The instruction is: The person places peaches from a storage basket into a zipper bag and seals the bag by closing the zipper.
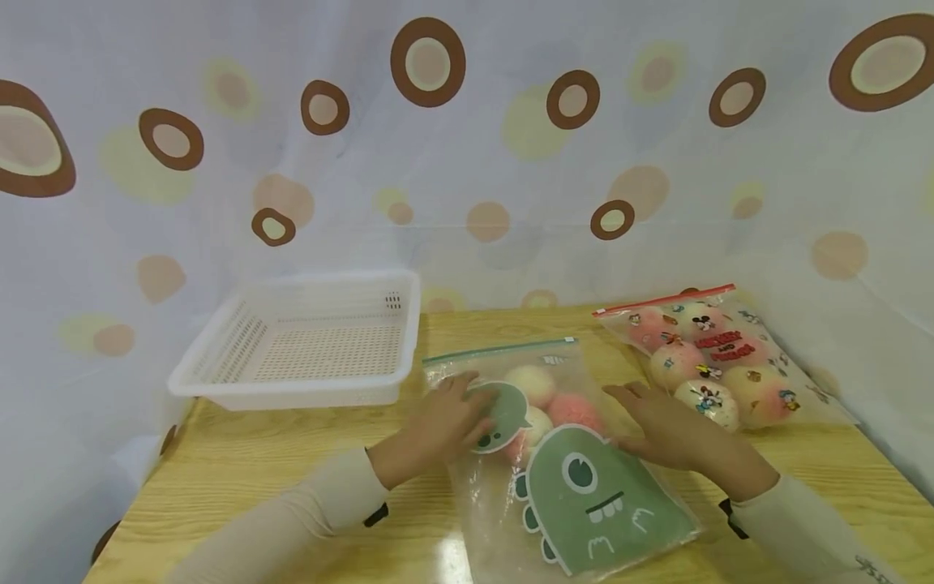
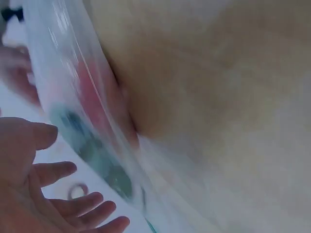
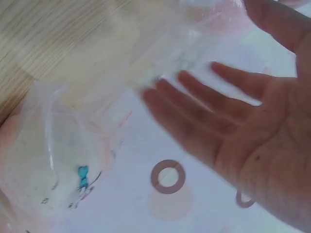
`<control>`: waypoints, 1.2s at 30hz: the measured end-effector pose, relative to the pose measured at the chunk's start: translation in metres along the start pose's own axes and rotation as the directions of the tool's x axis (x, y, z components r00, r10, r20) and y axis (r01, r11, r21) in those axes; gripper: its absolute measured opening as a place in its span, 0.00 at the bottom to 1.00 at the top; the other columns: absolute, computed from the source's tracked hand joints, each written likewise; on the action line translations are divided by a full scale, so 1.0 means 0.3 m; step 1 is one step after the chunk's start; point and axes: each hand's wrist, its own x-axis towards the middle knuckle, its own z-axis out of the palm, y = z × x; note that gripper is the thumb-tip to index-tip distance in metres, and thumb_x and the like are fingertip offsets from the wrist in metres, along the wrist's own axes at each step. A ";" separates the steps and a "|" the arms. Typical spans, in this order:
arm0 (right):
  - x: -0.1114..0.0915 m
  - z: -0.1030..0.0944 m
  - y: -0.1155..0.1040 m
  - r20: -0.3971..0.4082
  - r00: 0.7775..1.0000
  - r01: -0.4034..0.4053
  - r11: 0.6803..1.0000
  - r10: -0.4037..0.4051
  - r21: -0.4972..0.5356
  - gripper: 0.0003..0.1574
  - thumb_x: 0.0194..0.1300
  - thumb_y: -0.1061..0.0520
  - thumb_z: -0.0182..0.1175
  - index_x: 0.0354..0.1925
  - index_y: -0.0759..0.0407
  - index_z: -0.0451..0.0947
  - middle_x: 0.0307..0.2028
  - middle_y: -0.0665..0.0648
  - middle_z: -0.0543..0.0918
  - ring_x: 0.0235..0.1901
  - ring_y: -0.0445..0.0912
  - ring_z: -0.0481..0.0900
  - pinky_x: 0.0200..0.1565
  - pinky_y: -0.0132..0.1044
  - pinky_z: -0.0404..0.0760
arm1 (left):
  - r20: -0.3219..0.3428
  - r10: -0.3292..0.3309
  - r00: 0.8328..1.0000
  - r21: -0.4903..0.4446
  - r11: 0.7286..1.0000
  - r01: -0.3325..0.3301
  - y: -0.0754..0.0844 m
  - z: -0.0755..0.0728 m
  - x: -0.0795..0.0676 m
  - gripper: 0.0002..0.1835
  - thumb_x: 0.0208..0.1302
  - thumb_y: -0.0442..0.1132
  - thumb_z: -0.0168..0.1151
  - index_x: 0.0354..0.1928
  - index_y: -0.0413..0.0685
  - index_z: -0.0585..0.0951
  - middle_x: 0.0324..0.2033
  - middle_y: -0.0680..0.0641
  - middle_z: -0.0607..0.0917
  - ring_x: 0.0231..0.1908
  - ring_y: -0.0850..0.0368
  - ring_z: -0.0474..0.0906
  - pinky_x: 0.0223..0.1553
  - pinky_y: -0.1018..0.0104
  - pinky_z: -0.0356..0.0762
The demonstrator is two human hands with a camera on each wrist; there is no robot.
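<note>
A clear zip bag with a green one-eyed monster print and a green zip strip lies on the table. Several pink and cream balls show inside its upper half. My left hand is over the bag's left side, by the speech-bubble print; in the left wrist view its fingers are spread and hold nothing. Just off the bag's right edge is my right hand, its fingers extended and blurred in the right wrist view, with nothing in the palm. Whether either hand touches the bag I cannot tell.
A white perforated plastic basket stands at the back left of the wooden table. At the back right lies a second zip bag with a red zip strip, cartoon prints and several pink and cream balls. A patterned curtain hangs behind.
</note>
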 end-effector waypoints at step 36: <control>0.173 0.135 0.144 -0.288 0.956 -0.090 0.987 0.049 -0.133 0.48 0.62 0.58 0.64 0.73 0.54 0.51 0.68 0.72 0.57 0.65 0.71 0.55 0.60 0.70 0.57 | -0.033 0.162 0.986 0.050 0.986 -0.161 -0.009 0.168 0.248 0.31 0.71 0.43 0.53 0.73 0.56 0.58 0.64 0.42 0.71 0.58 0.45 0.74 0.51 0.53 0.78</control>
